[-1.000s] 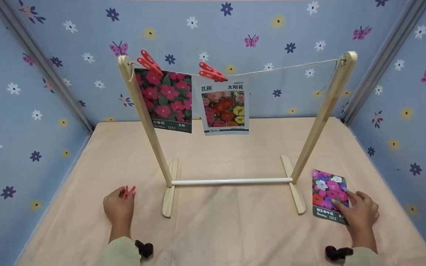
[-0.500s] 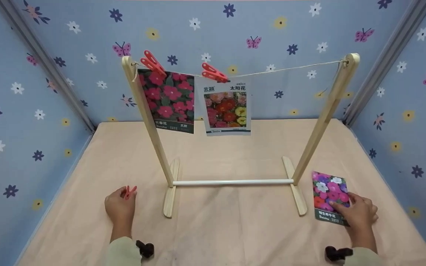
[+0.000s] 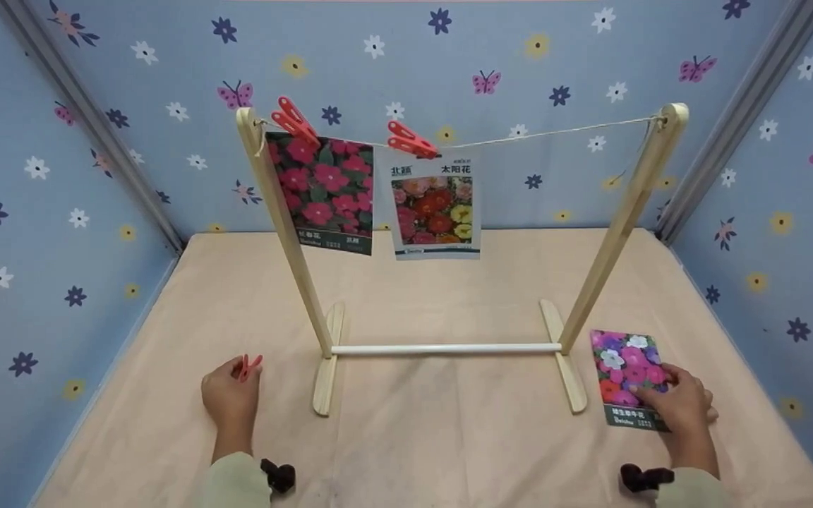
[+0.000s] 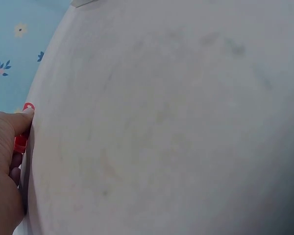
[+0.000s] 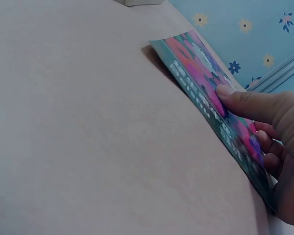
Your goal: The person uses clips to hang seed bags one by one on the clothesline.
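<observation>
My left hand [image 3: 230, 391] pinches a small red clothespin [image 3: 249, 367] near the table's left side; in the left wrist view only bits of the red clothespin [image 4: 20, 143] show past the thumb. At the right, my right hand [image 3: 682, 402] holds a flower seed packet [image 3: 629, 370] with pink, purple and white blooms, thumb on its front and fingers behind its edge. The right wrist view shows that seed packet [image 5: 210, 93] tilted, its lower corner just off the table. Both hands stay outside the wooden stand [image 3: 283, 233].
A string [image 3: 555, 133] spans the stand's two posts. Red clothespins [image 3: 412, 140] hold a dark packet [image 3: 325, 190] and a white packet [image 3: 436, 204] on its left half. A white rod [image 3: 449, 348] joins the feet. Patterned walls [image 3: 406, 70] enclose the table [image 3: 406, 437].
The right hand has turned the seed packet slightly, its top edge shifting a little left. The left hand keeps its pinch on the clothespin. The head view has shifted slightly.
</observation>
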The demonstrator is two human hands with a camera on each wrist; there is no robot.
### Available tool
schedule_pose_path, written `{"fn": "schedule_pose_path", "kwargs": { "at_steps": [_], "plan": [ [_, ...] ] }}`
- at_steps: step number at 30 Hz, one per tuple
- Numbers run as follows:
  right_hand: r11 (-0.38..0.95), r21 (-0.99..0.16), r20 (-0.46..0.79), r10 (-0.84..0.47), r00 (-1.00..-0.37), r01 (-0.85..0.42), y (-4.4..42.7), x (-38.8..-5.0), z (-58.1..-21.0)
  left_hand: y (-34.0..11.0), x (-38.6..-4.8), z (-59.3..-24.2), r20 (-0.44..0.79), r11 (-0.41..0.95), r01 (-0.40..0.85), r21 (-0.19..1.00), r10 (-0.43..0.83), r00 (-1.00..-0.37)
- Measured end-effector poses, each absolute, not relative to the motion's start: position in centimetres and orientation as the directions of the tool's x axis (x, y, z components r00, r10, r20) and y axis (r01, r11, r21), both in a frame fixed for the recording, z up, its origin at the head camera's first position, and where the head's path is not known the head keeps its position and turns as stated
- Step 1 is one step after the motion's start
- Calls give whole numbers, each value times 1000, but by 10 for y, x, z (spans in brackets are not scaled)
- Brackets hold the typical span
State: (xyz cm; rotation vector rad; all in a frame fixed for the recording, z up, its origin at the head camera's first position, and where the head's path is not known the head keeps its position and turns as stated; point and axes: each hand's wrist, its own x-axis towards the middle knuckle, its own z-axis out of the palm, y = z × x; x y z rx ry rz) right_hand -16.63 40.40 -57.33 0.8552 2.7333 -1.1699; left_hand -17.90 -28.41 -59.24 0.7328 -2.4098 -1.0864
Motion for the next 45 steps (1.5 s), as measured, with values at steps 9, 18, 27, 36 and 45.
{"fn": "schedule_pose_path", "kwargs": {
  "at_steps": [9,18,27,36,45],
  "plan": [
    [567,-704,-173,449,-877,429,404,-162,-575,-283,-181,-588,145,574,-283,768,-587,-797],
    [482,-763,-211,444,-871,430,405,-162,-574,-282,-192,-578,-39,594,-432,679,-559,-828],
    [439,-802,-208,431,-878,405,403,-163,-575,-284,-199,-568,-91,570,-442,692,-539,-837],
    [403,-807,-234,454,-860,432,403,-162,-574,-289,-196,-558,-106,485,-362,796,-477,-873],
    [326,-848,-227,490,-842,418,405,-159,-573,-295,-190,-547,-205,288,-335,897,-400,-893]
  ]
}}
